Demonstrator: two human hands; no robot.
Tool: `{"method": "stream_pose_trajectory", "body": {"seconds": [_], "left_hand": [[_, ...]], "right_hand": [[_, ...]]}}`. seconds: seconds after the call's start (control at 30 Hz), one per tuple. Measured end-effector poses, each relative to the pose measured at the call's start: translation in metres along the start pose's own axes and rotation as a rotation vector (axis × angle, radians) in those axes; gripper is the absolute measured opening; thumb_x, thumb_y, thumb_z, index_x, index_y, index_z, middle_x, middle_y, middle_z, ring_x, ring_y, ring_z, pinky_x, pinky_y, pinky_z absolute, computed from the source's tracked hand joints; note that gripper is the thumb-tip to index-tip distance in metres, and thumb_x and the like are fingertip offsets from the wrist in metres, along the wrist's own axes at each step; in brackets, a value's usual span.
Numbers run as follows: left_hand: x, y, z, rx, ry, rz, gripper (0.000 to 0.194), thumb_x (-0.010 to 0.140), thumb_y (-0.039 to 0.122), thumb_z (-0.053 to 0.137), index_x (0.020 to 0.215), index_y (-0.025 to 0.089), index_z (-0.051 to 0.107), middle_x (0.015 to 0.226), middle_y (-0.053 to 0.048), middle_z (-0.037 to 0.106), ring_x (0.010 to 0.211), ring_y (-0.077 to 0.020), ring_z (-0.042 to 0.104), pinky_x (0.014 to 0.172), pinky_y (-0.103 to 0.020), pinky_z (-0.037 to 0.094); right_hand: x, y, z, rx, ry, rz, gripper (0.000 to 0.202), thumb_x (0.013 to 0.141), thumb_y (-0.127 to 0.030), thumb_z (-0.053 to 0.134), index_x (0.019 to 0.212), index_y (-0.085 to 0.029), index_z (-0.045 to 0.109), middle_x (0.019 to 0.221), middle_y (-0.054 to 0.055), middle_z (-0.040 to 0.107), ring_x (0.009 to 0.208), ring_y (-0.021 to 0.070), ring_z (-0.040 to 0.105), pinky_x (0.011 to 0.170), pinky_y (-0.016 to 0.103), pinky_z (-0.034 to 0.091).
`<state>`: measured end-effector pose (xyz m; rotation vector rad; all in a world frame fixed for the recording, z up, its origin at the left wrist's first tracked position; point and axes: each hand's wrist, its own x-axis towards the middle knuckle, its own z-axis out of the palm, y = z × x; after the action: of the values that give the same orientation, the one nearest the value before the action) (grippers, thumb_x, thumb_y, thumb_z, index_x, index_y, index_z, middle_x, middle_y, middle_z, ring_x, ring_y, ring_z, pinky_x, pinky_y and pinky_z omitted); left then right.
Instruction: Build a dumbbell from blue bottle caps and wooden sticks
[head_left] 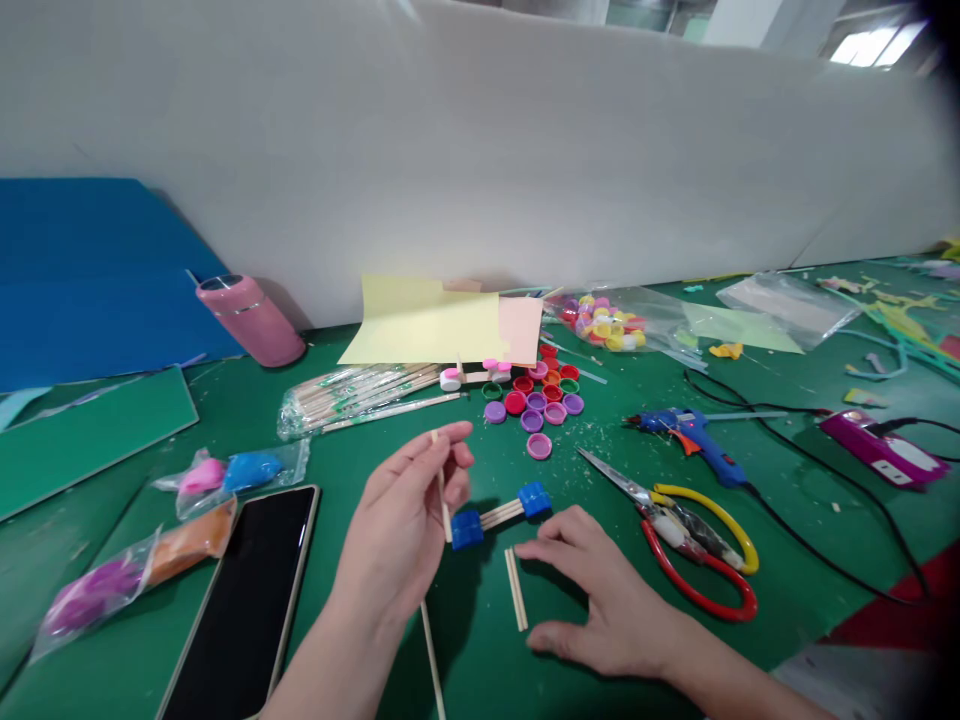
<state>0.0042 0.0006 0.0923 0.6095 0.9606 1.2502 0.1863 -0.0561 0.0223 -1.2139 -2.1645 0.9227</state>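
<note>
My left hand (409, 510) pinches a short wooden stick (442, 500) upright between thumb and fingers. Just right of it lies a piece made of wooden sticks (501, 514) with a blue block (534, 500) at one end and another blue block (466, 530) at the other. Short sticks (516, 590) lie side by side on the green table, between the thumb and fingers of my right hand (600, 600), which is spread and holds nothing. Below my left hand a longer stick (432, 660) rests on the table.
Scissors (682, 535), a blue glue gun (697, 440) and its cord lie right. Bottle caps (536, 400), a small assembled piece (476, 376) and bagged sticks (360, 395) are farther back. At left are a phone (244, 610), bagged clay (135, 575) and a pink bottle (251, 320).
</note>
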Motion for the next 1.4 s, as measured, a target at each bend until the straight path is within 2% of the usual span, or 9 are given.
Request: {"method": "stream_pose_trajectory", "body": {"seconds": [0.13,0.27,0.4,0.6,0.8,0.9,1.1,1.27,1.4], "left_hand": [[-0.004,-0.014,0.007,-0.009,-0.083,-0.155,0.018,0.071,0.023,0.061,0.082,0.010,0.067,0.066,-0.004,0.060,0.054,-0.0089,0.051,0.050,-0.019,0.041],[-0.010,-0.029,0.014,-0.007,-0.103,-0.248,0.019,0.070,0.027,0.062,0.078,0.012,0.069,0.077,-0.008,0.065,0.072,-0.0171,0.058,0.066,-0.026,0.045],[-0.015,-0.038,0.018,0.039,-0.163,-0.284,0.018,0.071,0.028,0.061,0.076,0.013,0.070,0.087,-0.010,0.066,0.081,-0.0198,0.057,0.071,-0.027,0.044],[-0.020,-0.045,0.014,0.129,-0.177,-0.269,0.021,0.077,0.031,0.056,0.082,0.015,0.069,0.088,-0.007,0.065,0.083,-0.0190,0.055,0.073,-0.027,0.041],[-0.034,-0.059,0.003,0.271,-0.125,-0.240,0.022,0.073,0.033,0.060,0.085,0.017,0.070,0.092,-0.007,0.065,0.085,-0.0202,0.055,0.077,-0.029,0.040],[-0.041,-0.061,-0.003,0.343,-0.053,-0.131,0.020,0.072,0.030,0.062,0.086,0.018,0.069,0.093,-0.007,0.064,0.089,-0.0214,0.054,0.079,-0.029,0.040],[-0.052,-0.060,-0.017,0.621,-0.003,0.076,0.009,0.073,0.025,0.061,0.071,0.020,0.068,0.070,-0.002,0.058,0.068,-0.0164,0.052,0.063,-0.024,0.039],[-0.059,-0.071,-0.022,0.562,-0.136,0.063,0.016,0.075,0.024,0.059,0.063,0.018,0.068,0.068,-0.002,0.052,0.068,-0.0152,0.048,0.060,-0.023,0.039],[-0.055,-0.069,-0.033,0.379,0.038,0.037,0.011,0.072,0.026,0.063,0.064,0.018,0.067,0.070,0.000,0.053,0.071,-0.0133,0.047,0.064,-0.020,0.038]], "right_hand": [[0.005,-0.015,-0.010,0.222,0.188,0.021,0.014,0.082,-0.030,0.050,0.090,-0.019,0.057,0.078,0.003,0.053,0.072,0.0156,0.049,0.066,0.027,0.039],[0.018,-0.032,-0.007,0.372,0.191,0.103,0.021,0.086,-0.032,0.042,0.076,-0.018,0.053,0.062,-0.003,0.047,0.055,0.0104,0.040,0.052,0.022,0.034],[0.029,-0.035,0.005,0.468,0.202,0.128,0.029,0.086,-0.037,0.041,0.066,-0.017,0.048,0.058,-0.004,0.039,0.052,0.0092,0.034,0.048,0.021,0.029],[0.025,-0.028,0.005,0.503,0.199,0.141,0.033,0.087,-0.039,0.038,0.063,-0.017,0.045,0.057,-0.005,0.034,0.053,0.0095,0.031,0.048,0.021,0.027],[0.011,-0.022,0.007,0.498,0.101,0.141,0.035,0.087,-0.040,0.038,0.065,-0.016,0.050,0.057,-0.004,0.040,0.054,0.0096,0.037,0.050,0.020,0.031],[0.005,-0.017,0.008,0.470,0.068,0.145,0.036,0.088,-0.040,0.038,0.065,-0.016,0.052,0.058,-0.004,0.042,0.055,0.0101,0.040,0.051,0.021,0.032],[-0.003,-0.013,0.001,0.338,0.094,0.163,0.035,0.090,-0.034,0.037,0.068,-0.017,0.057,0.061,-0.002,0.045,0.060,0.0112,0.045,0.054,0.021,0.034],[0.000,-0.021,0.010,0.327,-0.082,0.009,0.033,0.089,-0.034,0.040,0.064,-0.017,0.053,0.062,-0.003,0.046,0.058,0.0102,0.044,0.054,0.020,0.035],[0.004,-0.017,0.009,0.186,-0.113,-0.008,0.024,0.085,-0.037,0.047,0.077,-0.018,0.059,0.068,-0.001,0.052,0.063,0.0118,0.048,0.059,0.022,0.037]]}}
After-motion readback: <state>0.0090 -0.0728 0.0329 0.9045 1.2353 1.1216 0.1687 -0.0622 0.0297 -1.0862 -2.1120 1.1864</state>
